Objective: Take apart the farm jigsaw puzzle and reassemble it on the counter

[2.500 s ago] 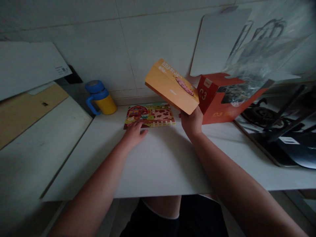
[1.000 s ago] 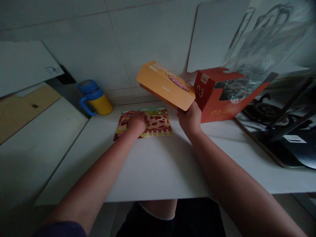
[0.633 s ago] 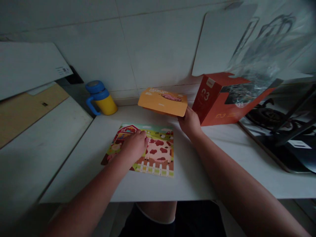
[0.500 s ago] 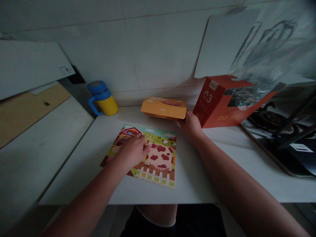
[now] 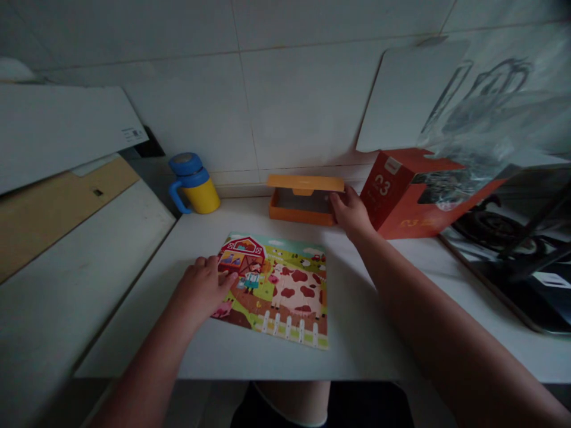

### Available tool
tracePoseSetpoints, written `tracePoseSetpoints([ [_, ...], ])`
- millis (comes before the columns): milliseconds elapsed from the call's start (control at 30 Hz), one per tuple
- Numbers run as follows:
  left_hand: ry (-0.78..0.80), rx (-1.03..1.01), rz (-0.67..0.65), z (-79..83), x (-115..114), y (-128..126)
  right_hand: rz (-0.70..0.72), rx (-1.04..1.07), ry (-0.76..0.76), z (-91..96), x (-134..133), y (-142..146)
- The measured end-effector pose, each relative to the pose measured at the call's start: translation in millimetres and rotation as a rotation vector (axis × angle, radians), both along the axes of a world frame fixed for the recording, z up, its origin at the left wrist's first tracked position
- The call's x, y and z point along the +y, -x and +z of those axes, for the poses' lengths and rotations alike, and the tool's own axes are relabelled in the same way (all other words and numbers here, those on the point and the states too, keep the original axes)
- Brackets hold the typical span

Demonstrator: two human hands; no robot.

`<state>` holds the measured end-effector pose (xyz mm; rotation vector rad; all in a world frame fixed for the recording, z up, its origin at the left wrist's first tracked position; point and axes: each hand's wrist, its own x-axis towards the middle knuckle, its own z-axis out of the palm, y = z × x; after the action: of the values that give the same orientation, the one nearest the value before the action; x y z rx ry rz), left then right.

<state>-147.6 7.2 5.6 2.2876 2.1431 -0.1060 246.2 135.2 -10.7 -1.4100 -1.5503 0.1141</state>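
A farm-picture jigsaw puzzle (image 5: 285,291) with a red barn and a spotted cow lies flat on the white counter (image 5: 370,333). My left hand (image 5: 203,291) rests on its left edge, fingers spread and flat. My right hand (image 5: 350,211) grips the right end of an orange box (image 5: 303,199), which stands on the counter against the wall with its open side facing me.
A yellow mug with a blue lid (image 5: 194,184) stands at the back left. A red carton (image 5: 414,190) sits right of the orange box, with clear plastic above it. A gas stove (image 5: 513,244) fills the right side. White boards lean at left.
My left hand dragged the puzzle from the wall toward the front edge. My right hand lowered the orange box from the air onto the counter by the wall.
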Motion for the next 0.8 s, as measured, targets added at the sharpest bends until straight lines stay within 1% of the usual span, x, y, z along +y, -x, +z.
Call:
tracePoseSetpoints([
  [67, 0.002, -0.029, 0.013, -0.8, -6.5, -2.9, -0.054, 0.129, 0.026, 11.9, 13.8, 2.3],
  [100, 0.000, -0.047, 0.014, -1.1, -9.4, -4.1, -0.052, 0.170, 0.036, 17.8, 21.6, 3.6],
  [200, -0.009, -0.091, 0.000, -2.4, -16.5, -5.7, 0.053, 0.282, 0.064, 32.8, 48.5, 6.8],
  [267, -0.005, -0.113, -0.003, -3.9, -20.3, -6.1, 0.040, 0.320, 0.063, 40.2, 65.3, 7.0],
  [300, -0.004, -0.125, -0.004, -4.6, -21.9, -6.4, 0.014, 0.305, 0.059, 42.9, 71.5, 6.6],
  [333, -0.001, -0.138, -0.008, -5.2, -23.4, -6.7, -0.021, 0.255, 0.050, 44.9, 75.4, 6.3],
  [367, -0.002, -0.152, -0.011, -5.6, -24.8, -7.0, -0.050, 0.160, 0.041, 45.9, 76.7, 6.3],
  [433, -0.007, -0.171, -0.012, -5.8, -27.4, -7.9, -0.072, -0.093, 0.029, 44.1, 71.8, 8.2],
  [467, -0.008, -0.176, -0.011, -5.6, -28.5, -8.3, -0.051, -0.237, 0.036, 41.4, 66.4, 10.2],
  [567, -0.006, -0.182, -0.009, -4.8, -31.4, -9.9, 0.078, -0.419, 0.099, 28.5, 46.9, 18.6],
  [633, -0.001, -0.187, -0.013, -4.6, -32.8, -11.5, 0.143, -0.628, 0.224, 21.2, 37.1, 23.1],
  [667, 0.007, -0.190, -0.015, -4.6, -33.5, -12.5, 0.162, -0.698, 0.273, 19.3, 33.9, 24.3],
  [733, 0.030, -0.200, -0.024, -4.5, -34.6, -14.4, 0.189, -0.795, 0.344, 19.4, 30.2, 24.3],
  [800, 0.054, -0.202, -0.030, -4.1, -35.6, -15.9, 0.214, -0.823, 0.368, 23.2, 27.0, 21.4],
])
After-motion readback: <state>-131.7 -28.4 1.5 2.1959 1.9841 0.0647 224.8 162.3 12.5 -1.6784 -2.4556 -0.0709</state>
